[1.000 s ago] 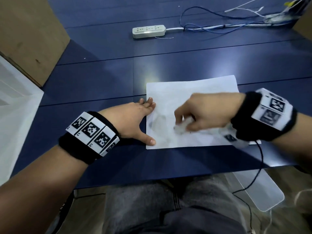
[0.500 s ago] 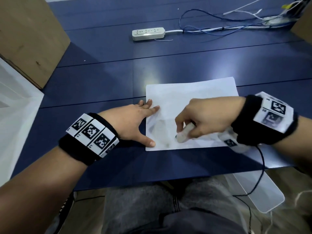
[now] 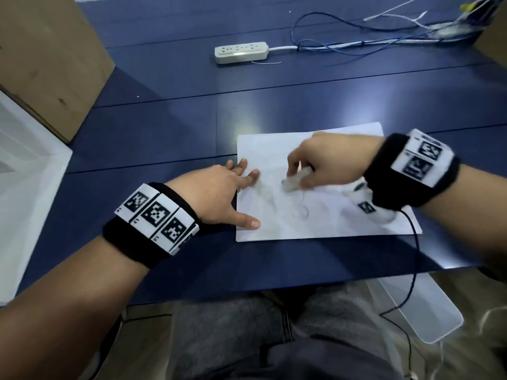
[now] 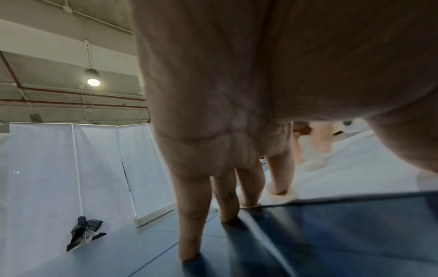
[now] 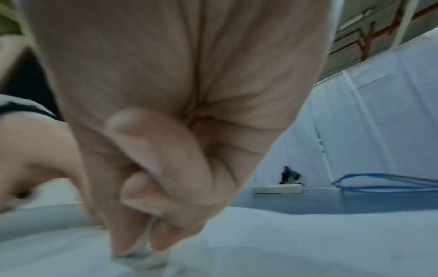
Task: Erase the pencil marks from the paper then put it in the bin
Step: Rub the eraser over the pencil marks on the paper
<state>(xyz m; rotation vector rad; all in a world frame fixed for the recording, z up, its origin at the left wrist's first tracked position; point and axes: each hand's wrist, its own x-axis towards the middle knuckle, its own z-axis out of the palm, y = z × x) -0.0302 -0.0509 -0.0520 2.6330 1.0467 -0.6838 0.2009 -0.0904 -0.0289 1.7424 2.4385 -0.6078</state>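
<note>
A white sheet of paper [image 3: 323,220] lies on the dark blue table, with faint pencil loops [image 3: 301,207] near its middle. My left hand [image 3: 227,196] lies flat with straight fingers, pressing the sheet's left edge; in the left wrist view its fingertips [image 4: 277,189] touch the paper [image 4: 355,165]. My right hand [image 3: 323,163] pinches a white eraser [image 3: 292,183] and holds its tip on the paper above the loops. The right wrist view is blurred and shows the curled fingers [image 5: 161,202] on the eraser [image 5: 144,241].
A white power strip [image 3: 241,52] and blue cables [image 3: 343,42] lie at the table's far side. A brown box [image 3: 49,58] stands at the far left, a white surface [image 3: 24,193] beside it. A clear plastic bin [image 3: 417,311] sits below the table's near right edge.
My right hand has carried the eraser up and to the right across the sheet, uncovering the pencil loops. My left hand has stayed on the paper's left edge.
</note>
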